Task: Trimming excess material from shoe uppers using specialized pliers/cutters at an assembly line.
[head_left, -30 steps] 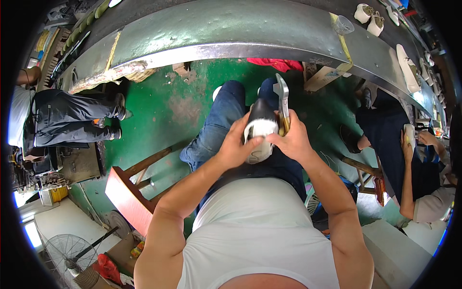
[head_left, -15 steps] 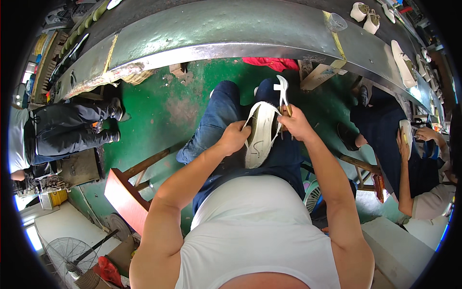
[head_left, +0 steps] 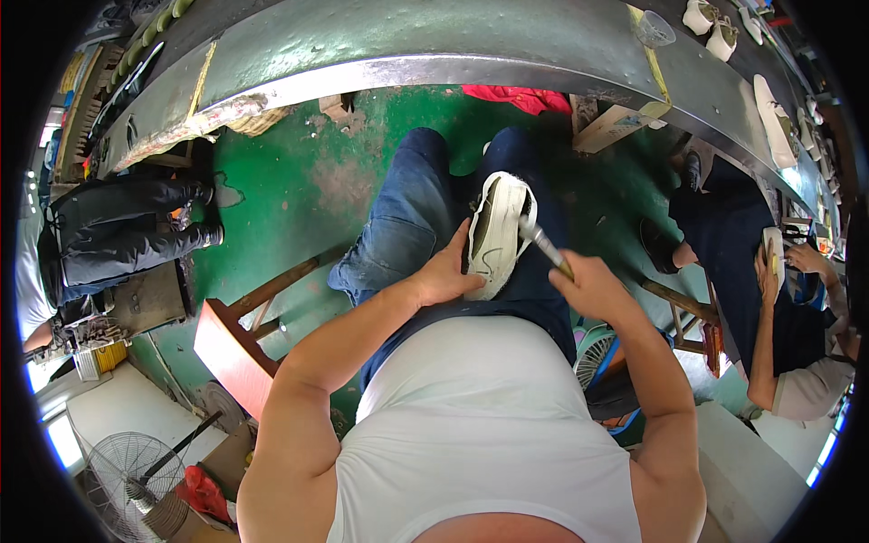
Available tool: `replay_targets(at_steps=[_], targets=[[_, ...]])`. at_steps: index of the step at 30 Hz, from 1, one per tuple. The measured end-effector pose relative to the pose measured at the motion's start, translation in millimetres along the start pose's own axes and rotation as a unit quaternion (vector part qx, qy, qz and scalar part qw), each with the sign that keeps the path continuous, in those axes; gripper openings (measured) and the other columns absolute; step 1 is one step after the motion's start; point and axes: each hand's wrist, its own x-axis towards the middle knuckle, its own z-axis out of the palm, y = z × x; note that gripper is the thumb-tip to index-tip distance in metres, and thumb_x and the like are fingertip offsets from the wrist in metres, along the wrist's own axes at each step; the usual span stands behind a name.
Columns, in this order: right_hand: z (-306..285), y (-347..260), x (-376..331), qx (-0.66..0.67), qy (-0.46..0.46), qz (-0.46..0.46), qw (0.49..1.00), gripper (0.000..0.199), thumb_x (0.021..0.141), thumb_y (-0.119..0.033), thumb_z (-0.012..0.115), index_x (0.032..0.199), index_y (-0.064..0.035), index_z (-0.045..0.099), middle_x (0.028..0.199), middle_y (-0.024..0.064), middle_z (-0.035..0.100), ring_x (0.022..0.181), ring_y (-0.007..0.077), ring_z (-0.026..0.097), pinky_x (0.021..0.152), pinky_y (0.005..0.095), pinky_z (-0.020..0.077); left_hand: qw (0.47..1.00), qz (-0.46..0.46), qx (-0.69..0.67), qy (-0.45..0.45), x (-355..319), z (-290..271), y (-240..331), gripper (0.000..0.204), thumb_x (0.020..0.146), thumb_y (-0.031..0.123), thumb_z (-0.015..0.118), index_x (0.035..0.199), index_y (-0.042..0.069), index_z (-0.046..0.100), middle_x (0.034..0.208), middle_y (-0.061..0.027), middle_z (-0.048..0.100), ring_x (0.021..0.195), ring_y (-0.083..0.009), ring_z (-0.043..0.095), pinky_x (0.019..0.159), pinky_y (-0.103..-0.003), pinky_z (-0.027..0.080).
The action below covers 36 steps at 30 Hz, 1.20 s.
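Observation:
A white shoe (head_left: 496, 240) rests on my lap, its long white face turned up and a dark greenish area showing along one side. My left hand (head_left: 445, 274) clasps its near left side, with the thumb laid across the lower end. In my right hand (head_left: 588, 288) is a hammer (head_left: 547, 244), gripped by its yellowish handle. The blurred metal head lies against or just over the shoe's right edge; contact cannot be made out.
A long metal-topped bench (head_left: 407, 77) runs across ahead, with white shoes (head_left: 774, 122) and a clear cup (head_left: 654, 29) on its right part. A co-worker (head_left: 797, 299) at right holds a pale shoe. A wooden stool (head_left: 240, 357) and a fan (head_left: 131, 480) stand at left.
My right hand has let go of the shoe's edge, moved nearer my body, and swung the hammer head down to the shoe. My left hand has slid lower along the shoe.

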Motion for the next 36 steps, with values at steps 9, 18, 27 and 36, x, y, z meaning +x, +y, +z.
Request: replay_targets(at_steps=[9,18,27,36], targets=[[7,-48,-5,-0.405,0.0,-0.183,0.896,0.032,0.08,-0.011,0.064,0.107,0.0054,0.062,0.087,0.0211,0.067,0.084,0.0375,0.067,0.072,0.046,0.0549,0.98,0.023,-0.198,0.001,-5,14,-12,0.091,0.09,0.021,0.063,0.158,0.0,0.007,0.157,-0.0208,0.03,0.145,-0.0246,0.032,0.12,-0.033,0.023],[48,-19,9,-0.154,-0.003,-0.194,0.969,0.023,0.09,-0.021,0.064,0.096,0.0011,0.059,0.089,0.0218,0.066,0.083,0.0399,0.066,0.074,0.0477,0.0533,0.934,-0.029,-0.182,0.307,33,40,-40,0.058,0.109,0.038,0.029,0.14,-0.006,0.05,0.133,-0.0209,0.06,0.127,-0.0293,0.054,0.107,-0.033,0.039],[24,-28,24,-0.335,0.156,-0.238,0.898,0.037,0.089,-0.011,0.061,0.12,0.0079,0.054,0.091,0.0222,0.062,0.091,0.0378,0.064,0.079,0.0463,0.0544,0.938,0.14,0.094,0.302,26,34,-28,0.049,0.105,0.024,0.04,0.143,-0.008,0.042,0.141,-0.0316,0.048,0.131,-0.044,0.048,0.109,-0.043,0.041],[23,0,17,-0.17,0.06,-0.13,0.975,0.04,0.091,-0.017,0.062,0.125,0.0028,0.054,0.112,0.0242,0.064,0.102,0.0378,0.065,0.084,0.0468,0.0544,0.927,0.196,0.194,0.255,19,32,-27,0.054,0.1,0.018,0.05,0.15,0.0,0.036,0.148,-0.0297,0.04,0.13,-0.0448,0.048,0.107,-0.042,0.044]])
